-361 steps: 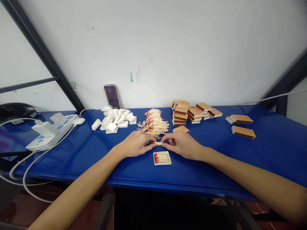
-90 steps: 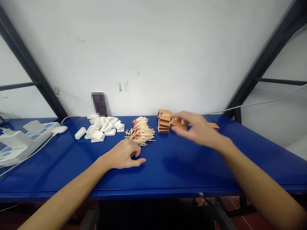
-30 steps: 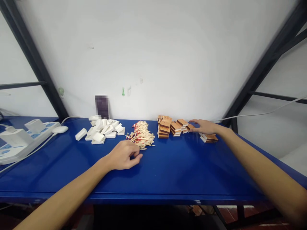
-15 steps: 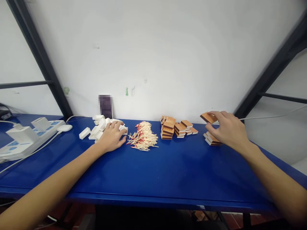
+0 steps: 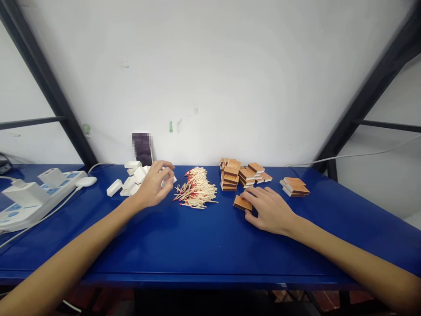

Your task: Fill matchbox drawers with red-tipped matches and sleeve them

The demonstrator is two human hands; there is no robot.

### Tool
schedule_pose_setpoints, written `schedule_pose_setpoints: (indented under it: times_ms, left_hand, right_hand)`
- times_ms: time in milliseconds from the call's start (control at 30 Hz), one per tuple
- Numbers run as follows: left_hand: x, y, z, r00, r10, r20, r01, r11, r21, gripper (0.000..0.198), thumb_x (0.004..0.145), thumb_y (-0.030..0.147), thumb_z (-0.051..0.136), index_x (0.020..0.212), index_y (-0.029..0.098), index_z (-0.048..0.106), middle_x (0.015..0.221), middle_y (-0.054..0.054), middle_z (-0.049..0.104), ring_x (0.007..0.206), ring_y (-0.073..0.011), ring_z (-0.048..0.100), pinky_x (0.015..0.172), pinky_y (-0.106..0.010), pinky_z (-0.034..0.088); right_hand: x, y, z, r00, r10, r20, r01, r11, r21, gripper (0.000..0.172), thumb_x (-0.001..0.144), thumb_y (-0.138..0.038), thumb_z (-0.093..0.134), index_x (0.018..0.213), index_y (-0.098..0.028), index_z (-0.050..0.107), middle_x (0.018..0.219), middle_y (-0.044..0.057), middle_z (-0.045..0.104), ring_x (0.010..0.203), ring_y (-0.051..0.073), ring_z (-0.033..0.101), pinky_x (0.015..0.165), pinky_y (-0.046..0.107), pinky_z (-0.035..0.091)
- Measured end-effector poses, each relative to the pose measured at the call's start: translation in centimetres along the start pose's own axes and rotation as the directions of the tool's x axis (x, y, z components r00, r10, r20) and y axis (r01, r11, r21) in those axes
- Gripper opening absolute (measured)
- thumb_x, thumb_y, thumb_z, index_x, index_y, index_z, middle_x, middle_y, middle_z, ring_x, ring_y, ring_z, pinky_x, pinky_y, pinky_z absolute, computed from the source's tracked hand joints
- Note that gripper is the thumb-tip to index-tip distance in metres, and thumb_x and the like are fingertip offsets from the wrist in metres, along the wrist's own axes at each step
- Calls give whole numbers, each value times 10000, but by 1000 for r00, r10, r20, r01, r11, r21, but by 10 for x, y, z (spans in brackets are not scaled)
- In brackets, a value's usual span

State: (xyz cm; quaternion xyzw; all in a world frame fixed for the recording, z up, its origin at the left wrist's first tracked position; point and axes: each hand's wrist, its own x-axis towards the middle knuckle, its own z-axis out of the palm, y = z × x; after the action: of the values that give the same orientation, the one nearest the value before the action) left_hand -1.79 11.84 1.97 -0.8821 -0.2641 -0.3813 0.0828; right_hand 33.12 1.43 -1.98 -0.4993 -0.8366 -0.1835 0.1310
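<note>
My right hand pinches an orange-brown matchbox low over the blue table, just in front of the stacked matchboxes. Whether that box is full or a bare sleeve cannot be told. At the left, my left hand hovers at the white matchbox trays with its fingers curled toward the thumb. Some white shows between those fingers, but I cannot make out whether a tray is gripped. A heap of red-tipped matches lies between my hands.
A short stack of matchboxes stands at the right. On the far left lies a white power strip with chargers and a cable. A phone-like dark panel leans on the wall behind the trays. The blue table runs along the wall.
My right hand has moved from above the right stack to the middle, with a matchbox in its fingers. My left hand has lifted slightly and its fingers have curled.
</note>
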Motion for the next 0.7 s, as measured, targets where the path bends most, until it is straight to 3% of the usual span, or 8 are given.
schedule_pose_setpoints:
  times_ms: [67,133,233,333,433,533,633,700]
  left_hand:
    - [0,22,4,991,107,85,-99,990,-99,88,874,154,445,800,182,485,962,-77,602,917,-191,530,845,-347,425]
    - [-2,50,14,951,199,238,-167,975,-146,78,848,162,459,780,187,490,822,-43,609,798,-173,532,769,-320,427]
    - [-9,92,33,891,256,376,-235,967,-101,78,832,195,487,761,184,517,725,-25,583,670,-155,509,669,-298,408]
    - [-13,115,44,891,238,387,-241,970,-42,177,845,338,538,766,179,543,730,-36,583,654,-170,524,625,-312,397]
    - [-4,107,38,941,129,312,-105,990,-93,235,853,402,517,788,180,556,743,-32,596,655,-166,532,633,-311,394]
    - [12,75,23,984,-26,178,48,991,-123,284,925,311,404,711,173,529,662,-13,569,613,-136,497,636,-296,367]
    - [19,38,14,991,-79,106,85,995,-60,356,933,290,393,609,173,482,616,-12,509,596,-130,442,609,-286,338]
    - [16,21,12,983,-96,155,98,995,-3,378,931,274,397,573,172,462,570,2,474,561,-121,410,593,-284,313]
  right_hand:
    - [3,0,-4,995,-32,-96,35,999,30,174,820,-272,530,947,-169,589,1161,168,614,960,289,588,795,400,399]
    - [8,-3,-10,982,-81,-172,96,992,80,102,840,-268,512,856,-179,559,1159,169,594,945,274,572,817,413,391]
    - [23,-15,-20,989,-104,-101,123,971,204,198,870,-246,484,680,-198,461,953,106,595,840,218,546,791,383,383]
    - [39,-31,-22,988,-152,-32,155,947,282,276,861,-248,481,604,-213,389,713,33,510,668,168,459,627,301,331]
    - [51,-45,-14,983,-182,6,171,937,303,234,845,-224,500,621,-203,437,678,12,524,620,148,442,568,292,258]
    - [57,-56,-6,989,-137,60,107,927,360,158,847,-184,507,689,-194,513,682,-4,570,600,130,466,563,276,251]
    - [56,-65,-4,987,-102,123,40,903,429,144,908,-241,488,804,-202,581,649,-17,581,574,131,493,556,265,264]
    - [51,-71,-6,985,-107,137,26,871,490,176,944,-325,469,921,-204,596,670,-12,598,589,145,520,564,266,299]
